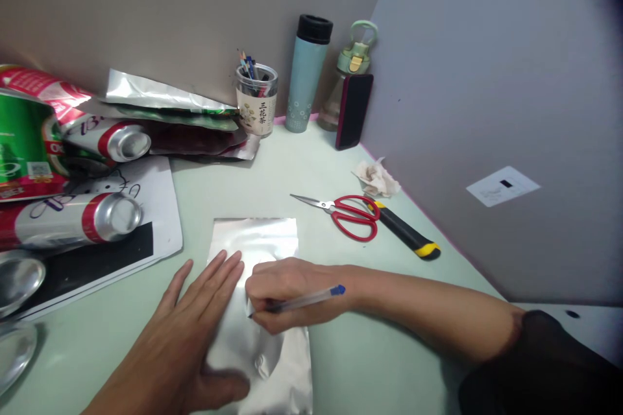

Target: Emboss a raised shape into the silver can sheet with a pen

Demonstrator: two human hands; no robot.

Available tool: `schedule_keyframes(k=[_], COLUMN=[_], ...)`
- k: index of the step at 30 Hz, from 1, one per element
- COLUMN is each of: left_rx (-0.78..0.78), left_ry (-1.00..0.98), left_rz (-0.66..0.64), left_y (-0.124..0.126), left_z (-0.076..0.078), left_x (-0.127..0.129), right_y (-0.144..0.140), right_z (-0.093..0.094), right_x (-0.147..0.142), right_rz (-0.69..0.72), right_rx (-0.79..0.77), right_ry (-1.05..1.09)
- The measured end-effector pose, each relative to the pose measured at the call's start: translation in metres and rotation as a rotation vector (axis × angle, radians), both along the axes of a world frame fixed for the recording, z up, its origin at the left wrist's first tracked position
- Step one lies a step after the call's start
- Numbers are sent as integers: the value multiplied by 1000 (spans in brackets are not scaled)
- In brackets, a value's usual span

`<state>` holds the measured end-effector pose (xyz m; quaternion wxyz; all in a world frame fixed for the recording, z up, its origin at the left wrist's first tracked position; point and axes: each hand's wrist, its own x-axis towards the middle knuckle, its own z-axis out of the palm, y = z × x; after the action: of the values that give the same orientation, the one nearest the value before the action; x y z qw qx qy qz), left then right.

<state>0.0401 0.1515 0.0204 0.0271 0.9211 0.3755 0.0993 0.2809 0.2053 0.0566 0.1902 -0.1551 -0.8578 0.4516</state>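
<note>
A: Left hand (pixel 195 331) laid flat on the silver sheet (pixel 257 298), fingers stretched and a little apart — pressing, it seems, so the thin metal cannot slide or curl on the worktop (pixel 311 168); gripping nothing.

B: And the right hand (pixel 287 292)?

A: Crossed over the middle of the same sheet; fingers closed together on a pen (pixel 302 301) with a blue cap, tip down at the sheet just beside the left fingertips; held low and slanted, as for marking a line.

B: Sheet lying where?

A: Flat near the front edge of the worktop, between both hands; upper edge free, lower part hidden partly under the left palm.

B: Tools near?

A: Red scissors (pixel 348 214) and a black-yellow cutter (pixel 406 233) side by side behind the right forearm — set apart but within reach, probably kept for cutting; a crumpled tissue (pixel 377 178) just behind them.

B: At the left?

A: Cans (pixel 97 214) lying on their side on a white sheet, more opened foil stacked behind; pen cup (pixel 257 100), blue flask (pixel 306 74) and green bottle (pixel 353 71) pushed to the back corner, well apart from the hands.
</note>
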Motion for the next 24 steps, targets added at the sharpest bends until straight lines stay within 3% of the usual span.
schedule_keyframes(k=[24], left_rx=[-29], left_ry=[-15], left_rz=[-15], left_y=[1], left_z=[3], left_x=[-1], right_y=[-4], right_z=[6], right_x=[1], right_rz=[83], right_rx=[-74], right_ry=[-50])
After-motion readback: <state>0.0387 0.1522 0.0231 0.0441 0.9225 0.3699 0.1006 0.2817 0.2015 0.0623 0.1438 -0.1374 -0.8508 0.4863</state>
